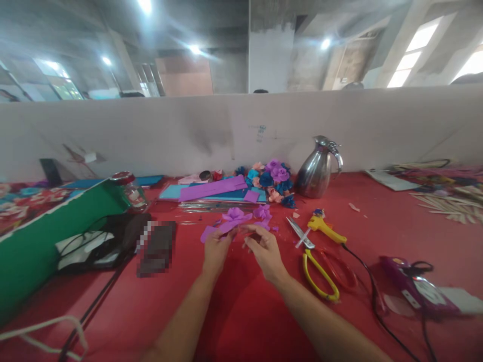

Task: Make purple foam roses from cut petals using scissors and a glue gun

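Left hand (217, 247) and right hand (267, 253), close together.
Bare forearms (320, 307) converge from the near side; wrists (279, 275) point toward the far side, fingers (252, 230) bent inward.

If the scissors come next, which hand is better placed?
Likely the right hand: the scissors lie to its right, while the left hand is farther off and seems to hold purple paper.

Comes to one left hand (217, 247), one right hand (267, 251), two purple flowers (234, 213) beside them, one jug (315, 172), one glue gun (327, 230), one jar (134, 191), one flower heap (266, 179) too crowded to number.
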### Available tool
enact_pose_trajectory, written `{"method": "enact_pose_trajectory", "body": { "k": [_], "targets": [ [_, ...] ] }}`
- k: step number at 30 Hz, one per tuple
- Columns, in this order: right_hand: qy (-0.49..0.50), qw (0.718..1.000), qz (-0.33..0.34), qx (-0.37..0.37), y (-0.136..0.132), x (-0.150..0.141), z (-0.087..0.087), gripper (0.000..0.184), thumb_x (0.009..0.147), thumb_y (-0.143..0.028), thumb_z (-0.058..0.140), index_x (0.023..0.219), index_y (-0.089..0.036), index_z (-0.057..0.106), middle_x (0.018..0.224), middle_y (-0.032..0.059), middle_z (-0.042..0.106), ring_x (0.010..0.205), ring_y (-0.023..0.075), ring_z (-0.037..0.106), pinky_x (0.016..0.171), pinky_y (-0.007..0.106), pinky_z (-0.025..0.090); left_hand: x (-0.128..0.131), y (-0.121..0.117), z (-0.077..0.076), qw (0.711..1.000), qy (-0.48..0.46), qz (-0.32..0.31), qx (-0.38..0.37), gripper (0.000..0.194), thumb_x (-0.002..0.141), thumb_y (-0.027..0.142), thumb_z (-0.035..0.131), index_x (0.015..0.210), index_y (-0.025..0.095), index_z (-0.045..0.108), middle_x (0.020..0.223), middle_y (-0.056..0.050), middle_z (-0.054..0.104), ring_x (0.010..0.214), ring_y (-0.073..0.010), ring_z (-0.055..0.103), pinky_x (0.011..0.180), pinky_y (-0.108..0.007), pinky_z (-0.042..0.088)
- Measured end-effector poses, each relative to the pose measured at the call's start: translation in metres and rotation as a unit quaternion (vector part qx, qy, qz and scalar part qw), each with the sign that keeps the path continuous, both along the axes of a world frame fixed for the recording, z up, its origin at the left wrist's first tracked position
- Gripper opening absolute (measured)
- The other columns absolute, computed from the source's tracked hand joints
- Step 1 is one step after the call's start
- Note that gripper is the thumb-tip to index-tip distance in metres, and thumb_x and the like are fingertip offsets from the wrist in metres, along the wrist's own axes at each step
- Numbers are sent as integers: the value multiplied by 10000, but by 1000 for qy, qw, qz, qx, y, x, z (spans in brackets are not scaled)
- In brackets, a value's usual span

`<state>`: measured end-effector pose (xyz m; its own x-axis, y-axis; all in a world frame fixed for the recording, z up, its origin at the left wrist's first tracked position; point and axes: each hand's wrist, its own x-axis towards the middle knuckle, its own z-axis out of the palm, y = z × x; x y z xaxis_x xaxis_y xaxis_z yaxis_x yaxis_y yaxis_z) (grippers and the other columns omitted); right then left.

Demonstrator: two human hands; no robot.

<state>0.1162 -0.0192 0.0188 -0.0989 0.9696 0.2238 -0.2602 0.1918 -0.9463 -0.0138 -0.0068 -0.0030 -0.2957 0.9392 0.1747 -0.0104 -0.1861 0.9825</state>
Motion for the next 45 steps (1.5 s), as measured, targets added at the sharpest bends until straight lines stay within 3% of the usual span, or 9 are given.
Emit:
{"method": "enact_pose_trajectory", "body": {
  "k": [4,8,13,22,25,29,34,38,45],
  "targets": [
    [11,999,-21,-49,2,0,0,200,603,-185,551,771,-205,658,748,2,636,561,123,519,512,236,400,-6,1,-8,998,44,46,19,184,677,278,697,822,173,742,744,-18,704,722,-185,610,702,-295,466],
    [44,996,10,-82,2,0,0,171,592,-188,560,748,-206,628,627,-26,584,545,125,505,504,231,373,-12,-1,-6,985,132,64,88,159,697,218,644,825,195,736,745,-15,684,730,-181,593,694,-279,455],
    [52,996,40,-62,0,-1,3,93,613,-203,585,702,-197,611,581,-40,548,538,109,444,502,221,352,-11,-6,4,977,160,25,137,172,680,217,648,821,202,745,772,-27,699,725,-186,593,692,-276,461],
    [57,992,72,-83,2,-4,-2,180,596,-153,547,755,-197,618,581,-54,529,516,95,429,499,220,346,-6,-7,9,990,111,-23,88,153,624,233,691,764,183,724,714,-15,680,660,-172,575,652,-270,462],
    [76,990,77,-86,1,-3,1,200,587,-145,556,771,-198,612,617,-54,544,504,86,437,498,220,344,-5,-6,10,990,111,-10,83,66,641,237,667,646,175,688,625,-4,635,634,-167,558,608,-257,447],
    [102,988,86,-77,1,0,4,171,606,-144,538,758,-199,597,627,-59,525,497,76,429,486,213,318,-5,-4,7,991,111,28,70,131,654,226,653,537,172,628,577,-2,597,595,-151,528,567,-246,425],
    [115,986,56,-108,4,3,2,221,584,-136,501,765,-194,612,651,-52,539,486,66,429,476,212,291,-5,0,1,997,42,40,54,70,640,241,696,652,173,681,655,-5,647,645,-156,561,616,-259,447],
    [95,986,42,-131,5,3,0,293,589,-172,520,853,-186,646,671,-42,556,487,70,443,482,218,299,-6,3,-1,998,-14,55,-2,237,594,289,758,793,165,728,676,-12,675,645,-152,580,630,-268,466],
    [28,986,37,-159,7,-1,-5,238,580,-204,536,794,-177,637,580,-52,535,473,81,443,486,224,315,-3,7,4,969,-238,-26,-53,237,508,246,827,671,128,702,579,15,611,484,-51,495,477,-178,384]
  ]
}}
